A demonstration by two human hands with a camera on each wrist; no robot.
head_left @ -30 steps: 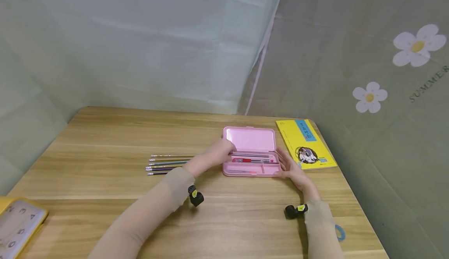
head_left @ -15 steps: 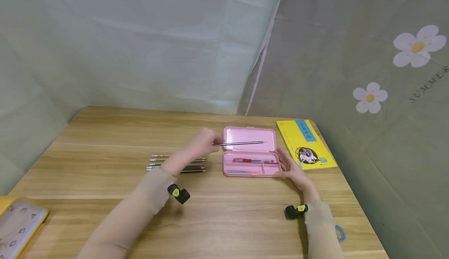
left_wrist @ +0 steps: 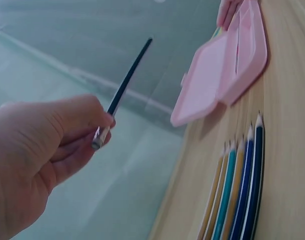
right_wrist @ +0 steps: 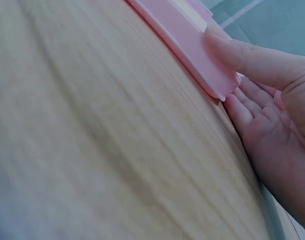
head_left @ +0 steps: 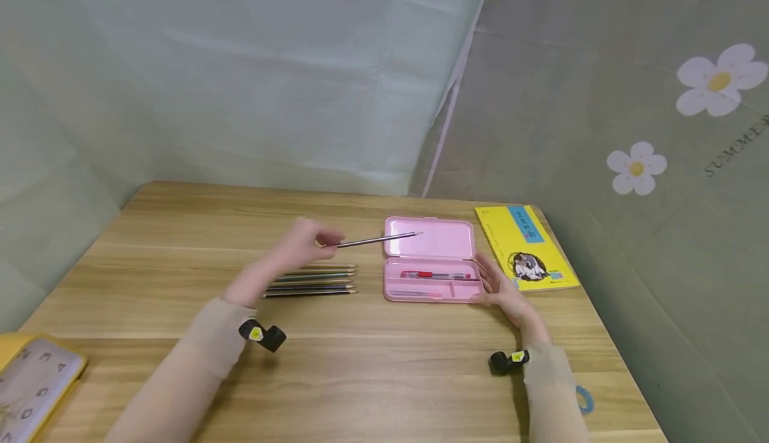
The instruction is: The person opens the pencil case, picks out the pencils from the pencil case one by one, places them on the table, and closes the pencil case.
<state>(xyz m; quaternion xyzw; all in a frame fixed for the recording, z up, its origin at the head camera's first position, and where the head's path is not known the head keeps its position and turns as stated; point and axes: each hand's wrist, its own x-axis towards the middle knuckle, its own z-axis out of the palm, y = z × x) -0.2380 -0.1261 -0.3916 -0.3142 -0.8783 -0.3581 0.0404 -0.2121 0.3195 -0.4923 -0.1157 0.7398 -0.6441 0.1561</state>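
My left hand (head_left: pixel 302 241) pinches a dark pencil (head_left: pixel 380 239) by its eraser end, between thumb and fingers. The pencil's tip points right, over the raised lid of a pink pencil case (head_left: pixel 430 237). In the left wrist view the held pencil (left_wrist: pixel 126 82) is clear of the table. Below that hand lie several pencils (head_left: pixel 321 282) side by side, tips to the right. My right hand (head_left: pixel 506 297) grips the case's right end, thumb at the front corner and fingers behind. A red-capped pen (head_left: pixel 431 275) lies in the rear compartment; a thin pinkish item (head_left: pixel 416 293) lies in front.
A yellow book (head_left: pixel 521 246) lies to the right of the case, near the table's right edge. A blue ring (head_left: pixel 584 399) sits beside the right sleeve. At the front left is a yellow-framed thing with numbers (head_left: pixel 42 389). Curtains stand behind the table.
My left hand has lifted the dark pencil from inside the case and moved left with it, over the row of pencils. The right hand stays at the case's end.
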